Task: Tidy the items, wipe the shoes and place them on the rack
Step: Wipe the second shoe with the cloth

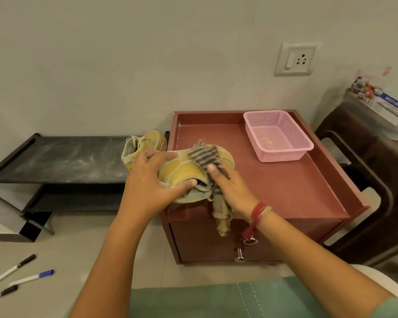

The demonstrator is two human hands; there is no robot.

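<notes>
My left hand (pixel 152 182) grips a yellow shoe (pixel 184 168) at its heel and opening, holding it over the front left corner of the red-brown cabinet top (pixel 285 187). My right hand (pixel 230 189) presses a striped grey cloth (pixel 203 154) against the shoe's upper; the cloth's tail hangs down past the cabinet front. A second yellow shoe (pixel 143 143) with pale laces stands on the right end of the black shoe rack (pixel 62 159), just behind my left hand.
A pink mesh basket (pixel 277 136) sits at the back right of the cabinet top. Three pens (pixel 21 274) lie on the floor at lower left. A dark chair (pixel 363 180) with a printed box stands to the right. A wall socket is above.
</notes>
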